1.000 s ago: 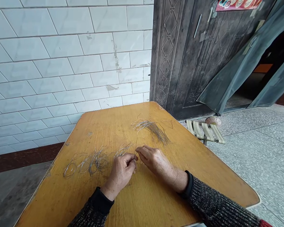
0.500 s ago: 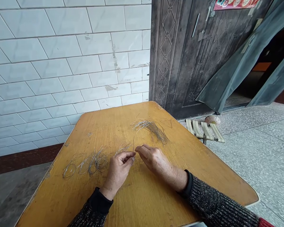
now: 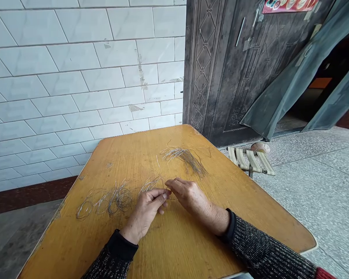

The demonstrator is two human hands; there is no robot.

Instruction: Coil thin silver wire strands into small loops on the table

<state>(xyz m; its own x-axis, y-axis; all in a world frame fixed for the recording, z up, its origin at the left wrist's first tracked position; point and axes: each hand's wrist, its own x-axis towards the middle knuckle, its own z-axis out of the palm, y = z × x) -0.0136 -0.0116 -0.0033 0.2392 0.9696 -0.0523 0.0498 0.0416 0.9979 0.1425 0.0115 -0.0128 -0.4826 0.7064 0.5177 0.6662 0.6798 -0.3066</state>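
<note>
Head view: table surface [image 3: 192,252] carries looped wires [image 3: 113,207] toward its left edge and a wire bundle [image 3: 189,159] toward its far right corner. Right hand [image 3: 193,197]: fingers bunched, thumb hidden, hold cannot be determined. Left hand [image 3: 145,211]: thumb and forefinger pinched on a thin strand [image 3: 163,184], mid-surface. Advised: firm left pinch, both hands' fingertips close together, lest the strand slip or kink.
</note>
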